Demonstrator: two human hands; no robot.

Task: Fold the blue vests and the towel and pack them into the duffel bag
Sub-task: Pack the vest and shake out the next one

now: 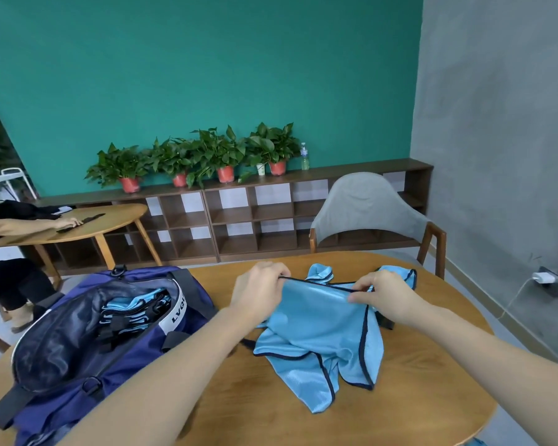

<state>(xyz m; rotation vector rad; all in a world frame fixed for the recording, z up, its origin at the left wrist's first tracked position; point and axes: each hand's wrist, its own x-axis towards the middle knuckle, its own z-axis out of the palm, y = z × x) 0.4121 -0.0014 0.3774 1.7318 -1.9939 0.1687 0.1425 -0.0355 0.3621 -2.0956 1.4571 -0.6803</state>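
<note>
Both hands pinch the dark-trimmed top edge of a light blue vest [319,320], the left hand [260,292] at one end, the right hand [382,296] at the other. To fold cleanly, I'd pull that edge taut, level the corners, then lay it flat. The shiny vest droops rumpled onto the table [416,381], beside the open duffel bag [87,358] holding folded blue vests.

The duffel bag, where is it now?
In the head view the duffel bag lies open at the table's left end, left of the blue vest held by both hands, with folded vests inside.
</note>
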